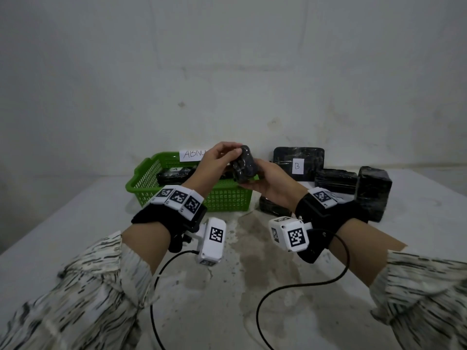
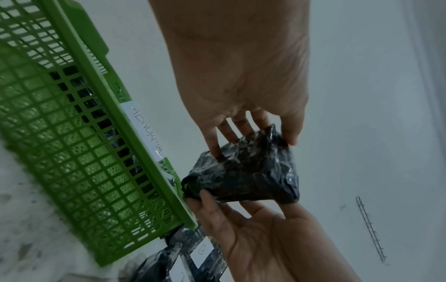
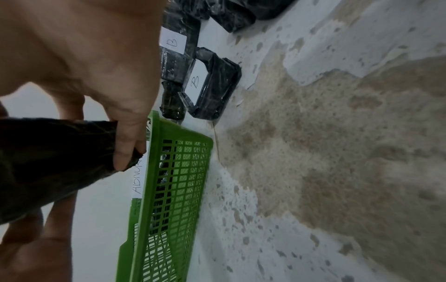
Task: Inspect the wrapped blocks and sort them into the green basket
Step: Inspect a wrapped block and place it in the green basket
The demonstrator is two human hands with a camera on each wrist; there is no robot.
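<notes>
A black plastic-wrapped block (image 1: pixel 243 164) is held up in the air over the right end of the green basket (image 1: pixel 151 178). My left hand (image 1: pixel 232 154) pinches its top from the left, with thumb and fingers curled on the wrap. Under and beside the block, my right hand (image 1: pixel 255 176) cups it from the right. In the left wrist view the left fingers (image 2: pixel 214 147) press the block (image 2: pixel 246 171) while the right hand (image 2: pixel 246 206) supports it below. The right wrist view shows the right thumb (image 3: pixel 123 152) on the block (image 3: pixel 48 152). Another wrapped block (image 1: pixel 174 174) lies inside the basket.
A paper label (image 1: pixel 192 154) is stuck on the basket's far rim. Several wrapped blocks sit right of the basket: a large one labelled B (image 1: pixel 299 162), a flat one (image 1: pixel 336 180), an upright one (image 1: pixel 374 195), and one by my right wrist (image 1: pixel 273 208). A wall stands close behind.
</notes>
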